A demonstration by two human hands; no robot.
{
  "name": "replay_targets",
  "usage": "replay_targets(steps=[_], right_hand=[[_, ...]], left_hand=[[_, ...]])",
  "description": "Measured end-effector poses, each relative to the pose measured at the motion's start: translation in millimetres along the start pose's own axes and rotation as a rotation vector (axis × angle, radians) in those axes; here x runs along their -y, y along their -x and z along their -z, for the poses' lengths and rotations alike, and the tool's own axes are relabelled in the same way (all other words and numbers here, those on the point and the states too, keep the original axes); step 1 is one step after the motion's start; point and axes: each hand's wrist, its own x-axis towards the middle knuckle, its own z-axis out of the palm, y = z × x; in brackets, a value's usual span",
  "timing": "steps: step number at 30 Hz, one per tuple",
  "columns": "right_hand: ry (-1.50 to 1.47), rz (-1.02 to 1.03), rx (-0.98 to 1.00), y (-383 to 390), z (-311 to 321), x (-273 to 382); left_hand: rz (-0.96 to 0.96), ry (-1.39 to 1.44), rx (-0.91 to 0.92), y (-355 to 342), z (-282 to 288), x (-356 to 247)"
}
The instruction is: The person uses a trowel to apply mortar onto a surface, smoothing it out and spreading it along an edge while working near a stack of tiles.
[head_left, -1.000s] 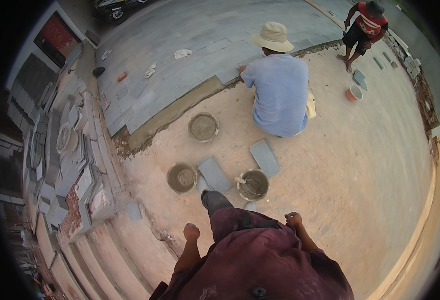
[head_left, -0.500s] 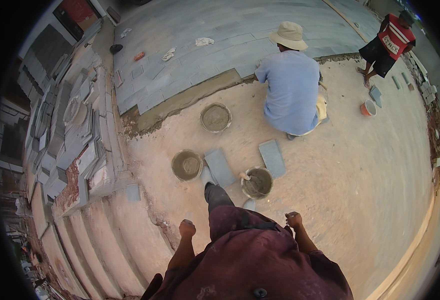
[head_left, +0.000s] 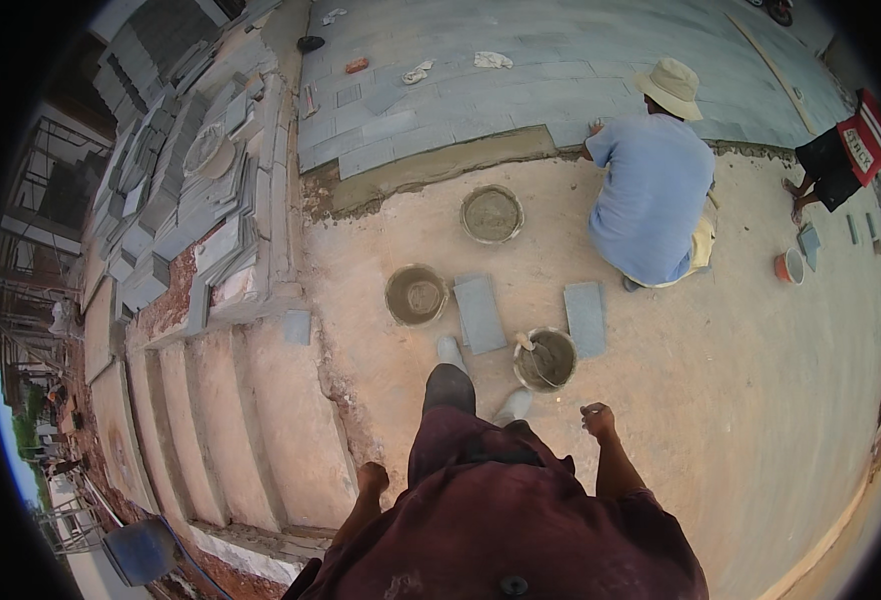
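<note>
My left hand [head_left: 372, 478] hangs at my side over the concrete, fingers curled in and nothing seen in them. On the other side, my right hand [head_left: 597, 420] is also loosely closed, with no object visible in it. Nearest to it stands a bucket of wet mortar [head_left: 558, 372], with a trowel [head_left: 526, 342] resting in it. Ahead of my left boot [head_left: 450, 353] is a second mortar bucket [head_left: 418, 295], and a third mortar bucket [head_left: 492, 214] stands farther off. Two grey slabs, a left slab [head_left: 481, 314] and a right slab [head_left: 586, 319], lie flat between and beside the buckets.
A co-worker in a blue shirt [head_left: 651, 200] squats at the mortar strip [head_left: 451, 165] edging the grey paving [head_left: 421, 120]. Another person in red [head_left: 861, 145] stands far right, near an orange bucket [head_left: 789, 266]. Concrete steps [head_left: 226, 430] and stacked slabs [head_left: 176, 220] are at left.
My view has swung left, so the buckets, slabs and co-workers sit farther right in it. My feet have shifted on the concrete; both hands stay low and closed.
</note>
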Motion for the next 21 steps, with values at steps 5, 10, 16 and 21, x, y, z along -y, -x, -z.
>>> replay_targets(steps=[5, 10, 16, 21], right_hand=[[-0.103, -0.041, 0.036, 10.7, -15.1, 32.4], [-0.093, -0.139, 0.104, 37.7, -44.2, 43.1], [0.014, -0.247, 0.069, 39.5, -71.9, 51.1], [-0.059, -0.221, -0.005, 56.3, -147.0, 120.0]], left_hand=[[0.131, 0.154, 0.016, 10.1, -0.4, 7.9], [0.298, 0.452, -0.167, -3.8, 20.0, 42.7], [0.487, 1.058, -0.236, -34.1, 62.7, 76.6], [0.565, 1.128, -0.191, -61.9, 57.5, 166.6]])
